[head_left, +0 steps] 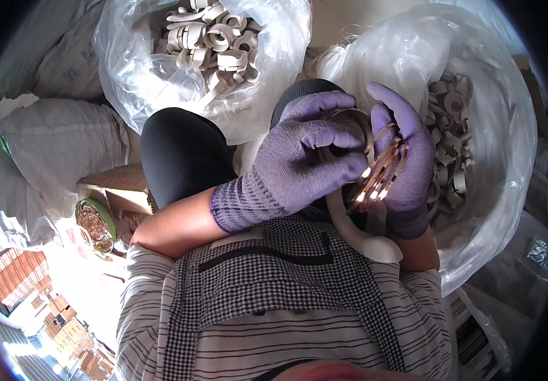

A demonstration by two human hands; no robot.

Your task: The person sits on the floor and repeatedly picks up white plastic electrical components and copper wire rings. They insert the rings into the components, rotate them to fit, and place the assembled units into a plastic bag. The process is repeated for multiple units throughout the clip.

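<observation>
My left hand (306,155), in a purple knit glove, has its fingers curled round the ring end of a beige plastic part (375,244) with a curved handle. The handle hangs down toward my apron, and part of the ring is hidden by the fingers. Close beside it, my right hand (407,152), gloved alike, is closed on a bundle of thin, shiny copper-coloured strips (382,171). The strips fan out from the palm, their ends near the ring.
A clear plastic bag (128,70) of beige ring-shaped parts (217,41) stands ahead. Another bag (502,184) with similar parts (448,146) is at the right. Left of my knee, a green-rimmed round container (96,225) of thin strips rests by a cardboard box (121,184) and grey sacks (64,140).
</observation>
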